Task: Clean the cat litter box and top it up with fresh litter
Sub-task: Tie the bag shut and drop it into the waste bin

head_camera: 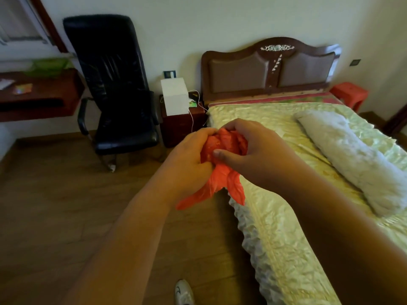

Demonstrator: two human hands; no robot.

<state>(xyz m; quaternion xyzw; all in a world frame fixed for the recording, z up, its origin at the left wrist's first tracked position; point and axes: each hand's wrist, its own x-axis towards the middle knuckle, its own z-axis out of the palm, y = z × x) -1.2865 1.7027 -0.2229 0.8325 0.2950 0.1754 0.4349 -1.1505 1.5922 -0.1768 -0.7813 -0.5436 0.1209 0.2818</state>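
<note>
Two hands meet in front of the person and both grip one crumpled red plastic bag (222, 148) — the left hand (189, 159) curls round its left side, the right hand (248, 148) pinches it from the right with the thumb on the front. Loose ends of the bag hang down between the wrists, above the wooden floor (55, 205) just beside the edge of the bed (275, 227) — a black office chair (119, 89) stands well behind.

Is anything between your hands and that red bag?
No. Both the left hand and right hand already grip the crumpled red plastic bag directly. No litter box is in view.
</note>
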